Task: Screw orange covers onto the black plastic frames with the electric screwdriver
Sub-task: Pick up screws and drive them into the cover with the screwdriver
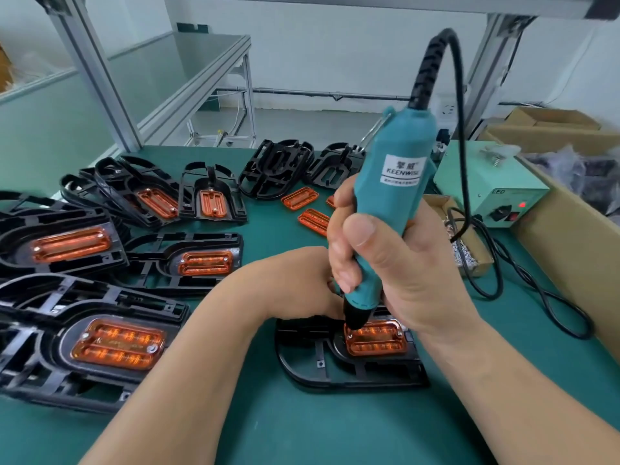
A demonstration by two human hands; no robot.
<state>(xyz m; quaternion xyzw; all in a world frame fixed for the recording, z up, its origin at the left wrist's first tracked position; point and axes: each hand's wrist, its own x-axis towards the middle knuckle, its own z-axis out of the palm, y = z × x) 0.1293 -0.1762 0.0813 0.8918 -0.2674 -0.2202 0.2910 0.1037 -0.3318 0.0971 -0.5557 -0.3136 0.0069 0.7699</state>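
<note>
Teal screwdriver (389, 182) near-upright, tip on orange cover (379, 342)

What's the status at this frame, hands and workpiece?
Right hand grips electric screwdriver, bit on far-left corner of orange cover. Left hand by black frame, fingers hidden. Nothing blocking the cover.

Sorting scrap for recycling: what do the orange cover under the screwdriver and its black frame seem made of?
Orange cover: likely translucent glossy plastic; light glows through its ribs. Black frame: looks like opaque moulded plastic, semi-gloss, with thin ribs.
</note>
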